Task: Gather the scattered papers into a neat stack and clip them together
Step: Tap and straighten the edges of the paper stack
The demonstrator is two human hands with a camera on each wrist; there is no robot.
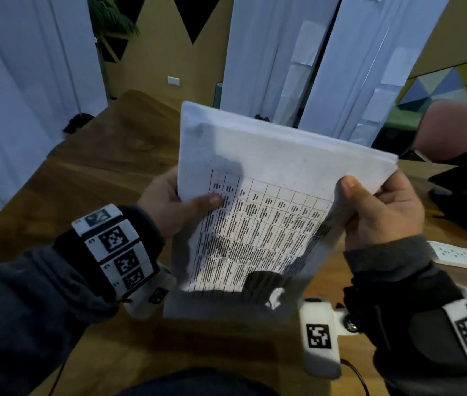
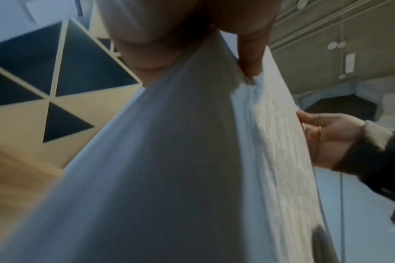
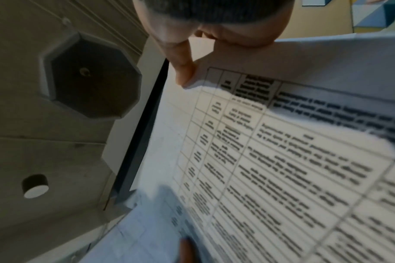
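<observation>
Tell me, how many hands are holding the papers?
2. The left hand grips the left edge of the papers, thumb on the printed table; the right hand grips the right edge.

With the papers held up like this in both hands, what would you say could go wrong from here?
1. The stack of papers is held above the wooden table only at its side edges, by the left hand and the right hand; a loosened grip could let sheets slide out.
2. The top edges look slightly stepped, so clipping now might lock in a misaligned stack.
3. No clip is visible, so fetching one may leave one hand holding everything.

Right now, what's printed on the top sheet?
A black-ruled table of small text on white paper, clearest in the right wrist view.
</observation>
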